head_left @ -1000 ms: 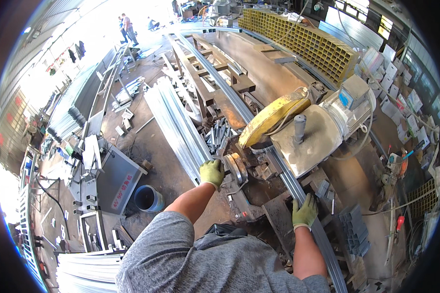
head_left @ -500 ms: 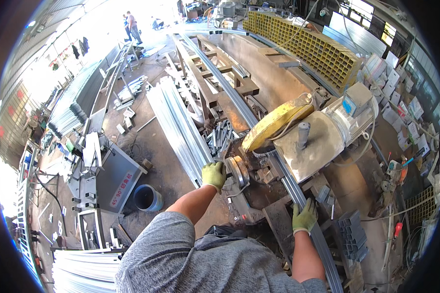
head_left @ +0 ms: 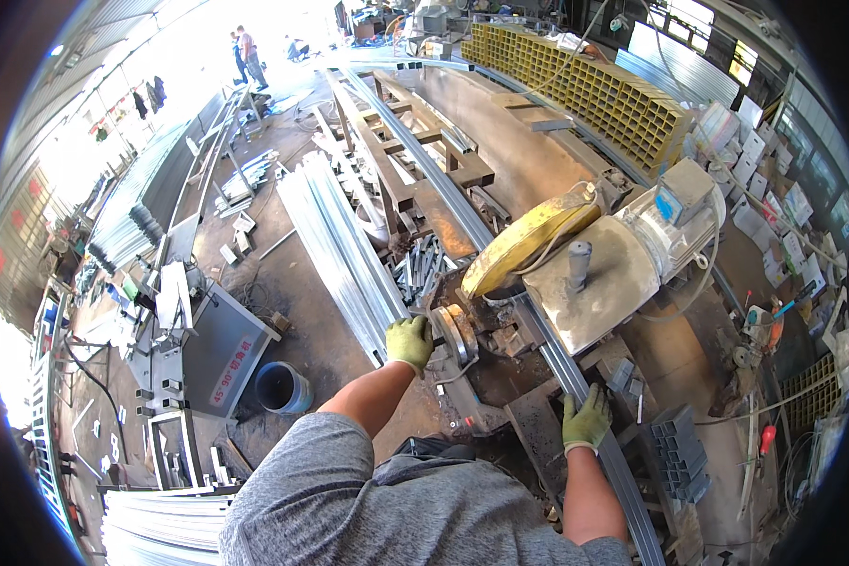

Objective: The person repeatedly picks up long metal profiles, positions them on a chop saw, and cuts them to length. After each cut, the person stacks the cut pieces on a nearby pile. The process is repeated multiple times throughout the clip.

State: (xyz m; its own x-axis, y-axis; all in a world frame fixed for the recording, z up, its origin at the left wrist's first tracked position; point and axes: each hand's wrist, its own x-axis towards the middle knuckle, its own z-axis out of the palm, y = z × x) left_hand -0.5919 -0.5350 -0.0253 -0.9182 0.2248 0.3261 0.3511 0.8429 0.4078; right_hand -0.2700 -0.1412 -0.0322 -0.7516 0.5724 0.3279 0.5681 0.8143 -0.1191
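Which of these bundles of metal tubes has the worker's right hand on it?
The long grey tubes running beneath the yellow guard, under the right hand. The yellow stack and the pale bundle at left lie away from that hand.

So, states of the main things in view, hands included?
Long grey metal tubes: side by side, lengthwise
Curved yellow saw guard: over the tubes; blade hidden
Left hand in yellow-green glove: fingers curled; grip hidden
Right hand in yellow-green glove: laid open on the tubes
Round pale-blue bucket: upright, lidless
Yellow open-ended square tubes: stacked
Short grey square tubes: stacked together
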